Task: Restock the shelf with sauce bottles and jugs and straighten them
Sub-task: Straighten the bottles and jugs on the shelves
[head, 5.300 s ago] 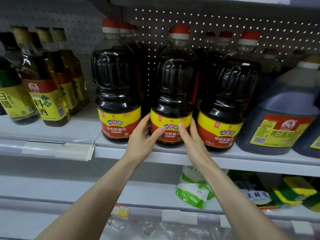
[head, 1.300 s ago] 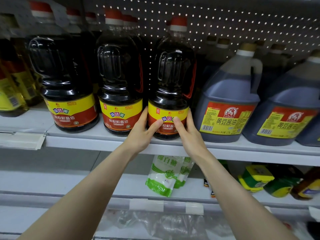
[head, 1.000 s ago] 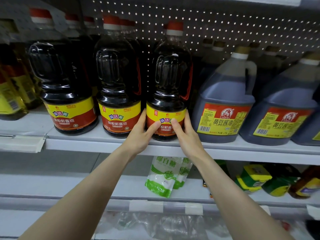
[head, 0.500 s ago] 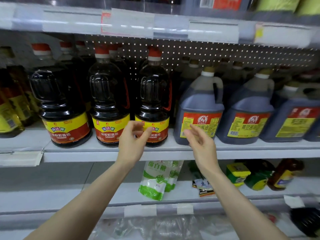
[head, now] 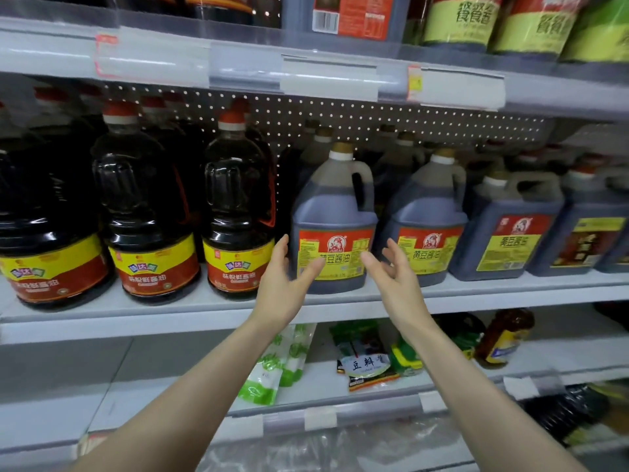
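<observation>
A square dark soy sauce jug with a red and yellow label stands at the front of the middle shelf. My left hand is at its left side, fingers straight, thumb over the label's lower left corner. My right hand is just in front of the jug's right edge with relaxed fingers and holds nothing. Whether either hand touches the jug is unclear. To the left stand three round dark bottles with red caps; the nearest bottle is beside my left hand.
More square jugs line the shelf to the right, with further rows behind. The upper shelf edge carries price strips and jugs above. The lower shelf holds green and white pouches, packets and a small brown bottle.
Both hands let go of the third round bottle and moved right to either side of the first square jug. The view lifted and pulled back.
</observation>
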`<state>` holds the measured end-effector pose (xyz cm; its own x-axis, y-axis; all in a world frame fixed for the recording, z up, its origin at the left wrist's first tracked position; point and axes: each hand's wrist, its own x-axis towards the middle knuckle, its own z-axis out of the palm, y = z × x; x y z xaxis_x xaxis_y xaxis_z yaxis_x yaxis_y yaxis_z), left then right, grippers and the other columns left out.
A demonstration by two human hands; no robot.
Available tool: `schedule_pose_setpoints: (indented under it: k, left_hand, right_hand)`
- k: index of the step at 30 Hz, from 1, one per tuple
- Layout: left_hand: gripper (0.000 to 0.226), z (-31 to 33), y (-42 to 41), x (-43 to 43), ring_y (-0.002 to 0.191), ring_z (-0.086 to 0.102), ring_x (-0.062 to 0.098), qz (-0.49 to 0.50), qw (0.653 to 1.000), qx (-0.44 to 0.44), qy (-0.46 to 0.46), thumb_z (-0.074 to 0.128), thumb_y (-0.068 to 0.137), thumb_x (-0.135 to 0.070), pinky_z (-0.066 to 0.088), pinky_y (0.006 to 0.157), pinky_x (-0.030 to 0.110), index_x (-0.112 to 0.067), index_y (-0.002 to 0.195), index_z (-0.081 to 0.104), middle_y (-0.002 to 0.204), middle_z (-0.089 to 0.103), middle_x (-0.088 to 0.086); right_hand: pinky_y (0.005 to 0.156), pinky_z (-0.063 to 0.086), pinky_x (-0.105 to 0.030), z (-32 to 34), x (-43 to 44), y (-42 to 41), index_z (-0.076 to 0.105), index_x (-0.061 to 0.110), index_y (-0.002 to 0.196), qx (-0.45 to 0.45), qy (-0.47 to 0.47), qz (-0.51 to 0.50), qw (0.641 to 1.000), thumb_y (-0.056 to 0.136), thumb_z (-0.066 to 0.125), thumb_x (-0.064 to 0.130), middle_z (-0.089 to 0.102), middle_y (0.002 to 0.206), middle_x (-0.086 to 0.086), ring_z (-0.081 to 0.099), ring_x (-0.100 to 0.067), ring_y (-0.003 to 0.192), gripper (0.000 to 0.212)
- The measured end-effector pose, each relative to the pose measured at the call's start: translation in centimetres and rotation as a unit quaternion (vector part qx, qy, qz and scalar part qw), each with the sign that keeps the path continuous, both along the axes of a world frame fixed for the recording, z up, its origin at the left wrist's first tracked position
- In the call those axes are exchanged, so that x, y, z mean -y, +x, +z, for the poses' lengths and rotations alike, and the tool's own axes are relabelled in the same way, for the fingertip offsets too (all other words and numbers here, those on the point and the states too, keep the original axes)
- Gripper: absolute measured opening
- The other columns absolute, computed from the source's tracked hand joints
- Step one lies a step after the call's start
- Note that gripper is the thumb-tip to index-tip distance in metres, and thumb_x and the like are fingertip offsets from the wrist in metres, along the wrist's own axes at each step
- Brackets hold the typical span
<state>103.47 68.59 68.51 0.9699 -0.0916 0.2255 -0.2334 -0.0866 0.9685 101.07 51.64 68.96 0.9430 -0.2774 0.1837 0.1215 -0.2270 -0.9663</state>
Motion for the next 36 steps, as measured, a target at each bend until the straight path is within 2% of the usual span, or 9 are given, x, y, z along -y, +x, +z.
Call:
schedule_pose_setpoints:
  k: [3,5,9,12,18,25,27,31,36]
  left_hand:
    - [0.082,-0.5,1.1,1.2,0.12,0.053,0.0,0.005,1.0,0.011,-0.001,0.069,0.081,-0.047,0.044,0.105,0.032,-0.021,0.148,0.03,0.135,0.054,-0.014]
    - [0.075,-0.9,1.7,2.0,0.114,0.058,-0.001,0.01,1.0,0.019,-0.009,0.066,0.085,-0.039,0.049,0.098,0.025,-0.02,0.147,0.03,0.131,0.059,-0.009]
    - [0.067,-1.6,2.4,3.1,0.109,0.058,-0.008,0.026,0.999,0.035,-0.025,0.06,0.09,-0.03,0.048,0.087,0.009,-0.02,0.148,0.028,0.13,0.059,-0.007]
    - [0.066,-1.8,2.8,3.7,0.108,0.058,-0.009,0.045,0.998,0.047,-0.013,0.059,0.087,-0.036,0.048,0.084,0.007,-0.021,0.146,0.032,0.127,0.059,-0.009]
    - [0.048,-2.1,3.7,4.4,0.095,0.059,-0.016,0.061,0.997,0.051,-0.011,0.055,0.094,-0.025,0.046,0.072,0.003,-0.023,0.139,0.038,0.115,0.06,-0.017]
    - [0.045,-2.8,4.4,4.7,0.091,0.061,-0.015,0.055,0.998,0.033,0.001,0.054,0.095,-0.018,0.046,0.072,0.004,-0.015,0.138,0.04,0.109,0.061,-0.017]
    - [0.046,-3.4,4.6,4.3,0.09,0.061,-0.016,0.06,0.998,0.026,0.003,0.054,0.095,-0.017,0.047,0.071,0.004,-0.012,0.139,0.039,0.109,0.06,-0.016]
    - [0.045,-4.0,4.9,3.9,0.087,0.059,-0.019,0.061,0.998,0.02,0.013,0.054,0.095,-0.017,0.045,0.07,0.002,-0.014,0.138,0.04,0.108,0.059,-0.019]
    - [0.049,-4.3,5.2,3.8,0.092,0.059,-0.017,0.051,0.998,0.023,0.016,0.055,0.095,-0.019,0.046,0.074,0.003,-0.014,0.14,0.038,0.111,0.059,-0.018]
  right_hand:
    - [0.112,0.028,-0.035,-0.1,0.8,0.7,0.016,0.025,0.153,-0.017,0.007,0.026,0.999,0.088,0.058,0.047,0.023,0.158,0.003,0.029,-0.015,0.142,0.08]
    - [0.115,0.026,-0.037,-0.3,1.3,1.4,0.013,0.027,0.154,-0.026,0.005,0.043,0.999,0.085,0.058,0.052,0.019,0.16,0.004,0.025,-0.016,0.144,0.086]
    - [0.118,0.023,-0.041,-0.9,2.0,2.4,0.01,0.029,0.154,-0.042,0.01,0.073,0.996,0.069,0.055,0.067,0.016,0.16,0.006,0.021,-0.015,0.146,0.103]
    - [0.118,0.023,-0.041,-1.3,2.2,3.1,0.008,0.03,0.154,-0.042,0.015,0.105,0.993,0.068,0.054,0.071,0.016,0.161,0.007,0.021,-0.014,0.146,0.106]
    - [0.119,0.019,-0.04,-1.4,2.7,4.5,0.006,0.027,0.155,-0.035,-0.02,0.136,0.99,0.07,0.048,0.076,0.016,0.16,0.009,0.017,-0.011,0.146,0.106]
    - [0.119,0.018,-0.049,-3.1,3.0,6.3,0.006,0.033,0.153,-0.031,-0.035,0.127,0.991,0.065,0.039,0.091,0.02,0.159,0.01,0.015,-0.017,0.148,0.111]
    - [0.118,0.022,-0.048,-3.6,2.7,6.6,0.007,0.034,0.153,-0.029,-0.039,0.124,0.991,0.068,0.039,0.089,0.025,0.158,0.008,0.02,-0.016,0.146,0.105]
    - [0.116,0.025,-0.048,-4.2,2.7,7.0,0.01,0.033,0.153,-0.019,-0.06,0.115,0.991,0.092,0.036,0.065,0.032,0.155,0.009,0.028,-0.016,0.143,0.073]
    - [0.114,0.03,-0.045,-4.5,3.0,7.2,0.015,0.034,0.152,-0.017,-0.073,0.102,0.992,0.096,0.034,0.059,0.039,0.15,0.01,0.038,-0.017,0.137,0.064]
